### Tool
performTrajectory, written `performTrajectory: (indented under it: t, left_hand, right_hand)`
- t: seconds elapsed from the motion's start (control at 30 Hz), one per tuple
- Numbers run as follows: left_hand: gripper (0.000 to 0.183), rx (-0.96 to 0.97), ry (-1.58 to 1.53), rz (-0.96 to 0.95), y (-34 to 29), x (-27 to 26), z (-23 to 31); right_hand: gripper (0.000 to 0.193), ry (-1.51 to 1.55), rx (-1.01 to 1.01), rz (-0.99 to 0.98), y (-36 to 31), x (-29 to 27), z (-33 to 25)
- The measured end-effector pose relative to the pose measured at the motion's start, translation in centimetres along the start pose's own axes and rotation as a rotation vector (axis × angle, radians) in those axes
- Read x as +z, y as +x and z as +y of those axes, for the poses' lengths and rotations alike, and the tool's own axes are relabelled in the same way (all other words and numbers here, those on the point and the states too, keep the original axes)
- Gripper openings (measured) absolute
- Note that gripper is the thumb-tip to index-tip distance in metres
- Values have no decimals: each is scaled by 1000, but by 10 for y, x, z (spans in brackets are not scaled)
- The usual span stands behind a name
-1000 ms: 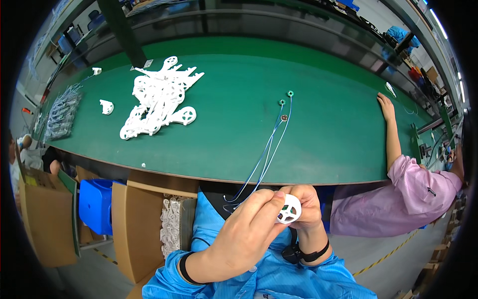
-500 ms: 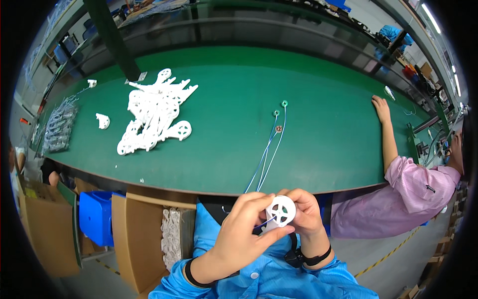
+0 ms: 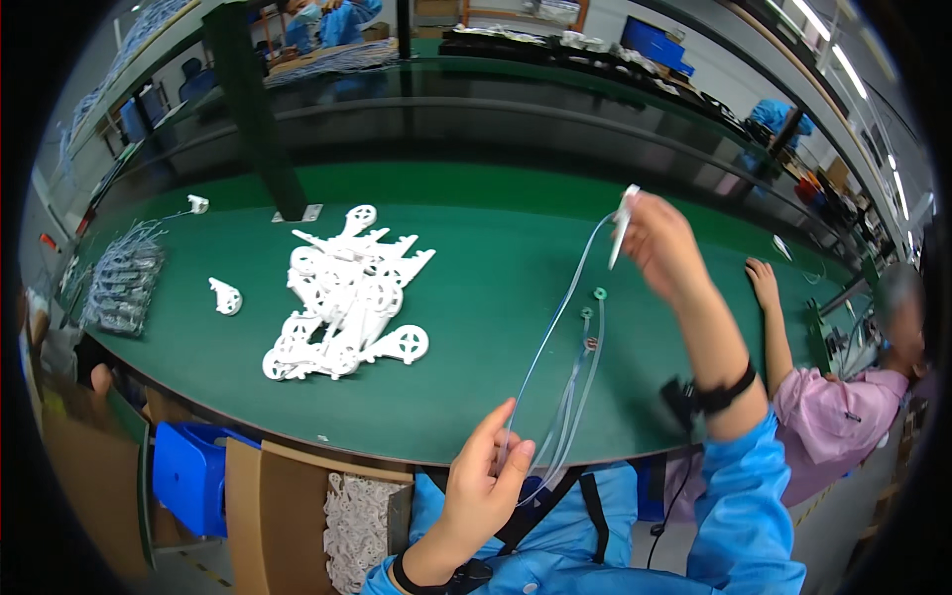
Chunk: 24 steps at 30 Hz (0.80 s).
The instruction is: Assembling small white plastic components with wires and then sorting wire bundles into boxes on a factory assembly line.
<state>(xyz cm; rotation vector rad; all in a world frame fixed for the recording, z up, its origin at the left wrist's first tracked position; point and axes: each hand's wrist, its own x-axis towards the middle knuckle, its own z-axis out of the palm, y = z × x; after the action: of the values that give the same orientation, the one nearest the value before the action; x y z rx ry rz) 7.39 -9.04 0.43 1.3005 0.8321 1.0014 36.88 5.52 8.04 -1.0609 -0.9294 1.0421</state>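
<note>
My right hand [image 3: 662, 248] is raised over the far part of the green table, pinching a white plastic part [image 3: 622, 233] seen nearly edge-on. From that part a thin blue-and-white wire [image 3: 557, 322] arcs down to my left hand [image 3: 478, 496]. At the table's front edge, the left thumb and fingers are loosely closed round this wire. Beside it, several more wires lie on the table and hang over its front edge. Two of them end in small green rings [image 3: 600, 294], and a third ends in a copper-coloured disc [image 3: 592, 343].
White plastic parts [image 3: 347, 288] lie heaped left of centre, with one loose part [image 3: 226, 297] beside them. A wire bundle [image 3: 124, 283] sits far left. Below stand a blue bin [image 3: 190, 476] and a cardboard box [image 3: 248, 516]. A co-worker's hand [image 3: 763, 285] rests at right.
My hands have parted: the right one has carried the white part up and away over the table, drawing its wire out. The left stays near the front edge. The view has tilted upward.
</note>
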Motion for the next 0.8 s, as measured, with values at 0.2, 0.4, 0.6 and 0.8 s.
performTrajectory:
  t: [0.2,0.4,0.6,0.8]
  left_hand:
    - [45,-67,-111,80,11,-30,3]
    - [33,193,685,158,37,-73,9]
    - [30,224,1218,263,67,-86,5]
    - [14,363,1252,164,56,-45,10]
  right_hand:
    - [30,-146,117,619,159,-179,56]
    - [34,-1119,-202,779,148,-193,89]
    - [23,-914,-67,119,-4,-45,57]
    - [41,-1375,181,-30,-84,-22,33]
